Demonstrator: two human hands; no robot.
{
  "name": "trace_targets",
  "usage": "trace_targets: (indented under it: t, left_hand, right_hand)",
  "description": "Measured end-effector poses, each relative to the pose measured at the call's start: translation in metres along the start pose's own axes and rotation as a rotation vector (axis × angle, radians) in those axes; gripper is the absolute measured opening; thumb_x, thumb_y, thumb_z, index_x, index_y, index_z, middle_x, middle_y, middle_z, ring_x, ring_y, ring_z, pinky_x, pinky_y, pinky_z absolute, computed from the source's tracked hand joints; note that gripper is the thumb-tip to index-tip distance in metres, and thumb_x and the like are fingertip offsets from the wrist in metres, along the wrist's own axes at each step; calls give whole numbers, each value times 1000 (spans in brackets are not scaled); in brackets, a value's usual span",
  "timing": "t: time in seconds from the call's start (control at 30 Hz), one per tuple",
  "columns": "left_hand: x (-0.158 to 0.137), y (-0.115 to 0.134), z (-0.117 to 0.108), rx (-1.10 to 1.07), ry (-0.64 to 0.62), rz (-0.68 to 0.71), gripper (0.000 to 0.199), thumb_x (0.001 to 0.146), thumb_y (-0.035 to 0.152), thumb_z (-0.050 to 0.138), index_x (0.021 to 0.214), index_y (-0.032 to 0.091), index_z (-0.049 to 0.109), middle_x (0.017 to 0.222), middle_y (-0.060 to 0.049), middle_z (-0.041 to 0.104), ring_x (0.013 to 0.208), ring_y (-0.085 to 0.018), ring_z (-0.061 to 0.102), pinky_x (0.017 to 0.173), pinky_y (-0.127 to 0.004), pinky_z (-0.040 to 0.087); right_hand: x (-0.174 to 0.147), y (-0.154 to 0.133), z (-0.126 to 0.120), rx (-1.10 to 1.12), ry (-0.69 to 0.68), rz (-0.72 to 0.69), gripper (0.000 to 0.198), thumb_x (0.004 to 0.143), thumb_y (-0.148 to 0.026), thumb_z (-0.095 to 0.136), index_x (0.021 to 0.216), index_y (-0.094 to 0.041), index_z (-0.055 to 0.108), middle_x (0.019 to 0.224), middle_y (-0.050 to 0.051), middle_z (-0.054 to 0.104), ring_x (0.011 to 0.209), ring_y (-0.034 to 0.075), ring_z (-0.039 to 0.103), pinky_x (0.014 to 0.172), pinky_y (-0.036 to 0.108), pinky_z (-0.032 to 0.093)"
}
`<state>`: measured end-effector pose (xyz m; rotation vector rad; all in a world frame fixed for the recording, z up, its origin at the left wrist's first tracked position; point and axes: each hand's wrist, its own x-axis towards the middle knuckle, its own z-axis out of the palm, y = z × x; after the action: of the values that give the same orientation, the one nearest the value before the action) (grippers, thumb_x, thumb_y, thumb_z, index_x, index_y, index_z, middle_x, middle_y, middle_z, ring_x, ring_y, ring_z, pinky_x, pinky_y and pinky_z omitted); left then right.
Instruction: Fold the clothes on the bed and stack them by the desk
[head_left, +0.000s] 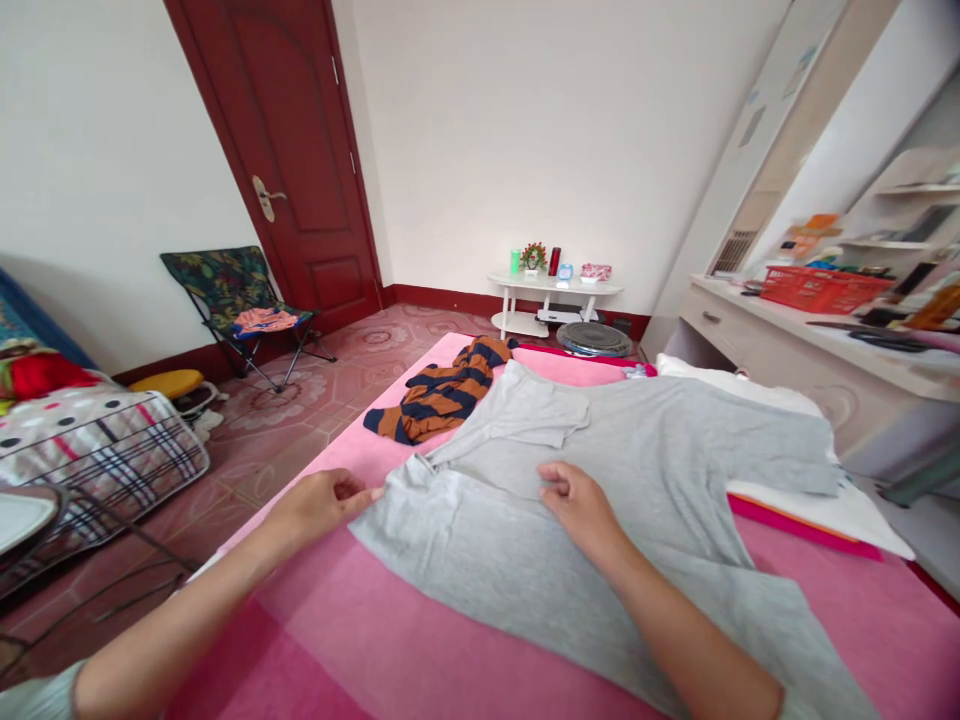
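Observation:
A light grey T-shirt (630,440) lies spread over the pink bed cover, its near side partly folded and wrinkled. My left hand (330,500) is at the shirt's left corner, thumb and fingers pinched on the cloth edge. Above the middle of the shirt, my right hand (577,505) has its fingers curled in a pinch at a fold line of the fabric. Just beyond the shirt on the left lies a crumpled orange and navy striped garment (450,395). The lower right part of the shirt is partly hidden by my right forearm.
The pink bed cover (337,610) bears the clothes, with a white cloth (862,510) at its right. A folding chair (225,285) stands by the red door (289,130). A low white table (555,285) is at the far wall. On the right, a desk (795,340) holds a red basket (825,292).

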<state>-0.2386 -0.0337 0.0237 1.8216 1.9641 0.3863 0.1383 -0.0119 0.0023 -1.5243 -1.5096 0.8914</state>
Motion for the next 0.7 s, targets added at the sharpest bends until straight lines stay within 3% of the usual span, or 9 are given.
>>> trace_targets:
  t: [0.1, 0.2, 0.3, 0.5, 0.7]
  left_hand:
    - [-3, -1, 12, -104, -62, 63, 37, 70, 55, 62, 74, 19, 67, 67, -1, 65, 64, -19, 59, 57, -25, 38]
    - [-6, 7, 23, -216, -52, 115, 32, 69, 50, 64, 68, 18, 63, 62, 1, 60, 59, -16, 54, 54, -23, 36]
    - [-12, 19, 29, -370, 2, 155, 28, 70, 43, 64, 65, 17, 55, 59, 3, 54, 56, -13, 49, 53, -22, 35]
    - [-23, 46, 33, -569, 91, 211, 31, 72, 36, 64, 63, 20, 39, 57, 6, 42, 53, -9, 40, 49, -19, 31]
    - [-27, 63, 32, -589, 132, 273, 20, 72, 31, 66, 75, 18, 51, 69, 3, 54, 64, -12, 51, 58, -21, 40]
  right_hand:
    - [26, -22, -4, 408, -90, 324, 33, 67, -13, 63, 99, -20, 64, 87, 3, 62, 76, 16, 61, 73, 32, 53]
    - [54, -38, -1, 622, -19, 469, 30, 70, -10, 60, 97, -22, 61, 80, 1, 61, 74, 13, 61, 76, 29, 53]
    - [77, -42, 8, 611, 41, 508, 19, 72, -10, 59, 87, -23, 59, 80, 0, 61, 74, 10, 60, 77, 27, 51]
    - [105, -50, 24, 546, -43, 615, 7, 76, -14, 59, 80, -18, 56, 79, 4, 59, 76, 15, 62, 73, 30, 51]
    - [124, -71, 32, 526, 2, 525, 12, 74, -10, 61, 79, -19, 55, 76, 2, 57, 71, 12, 56, 66, 25, 50]
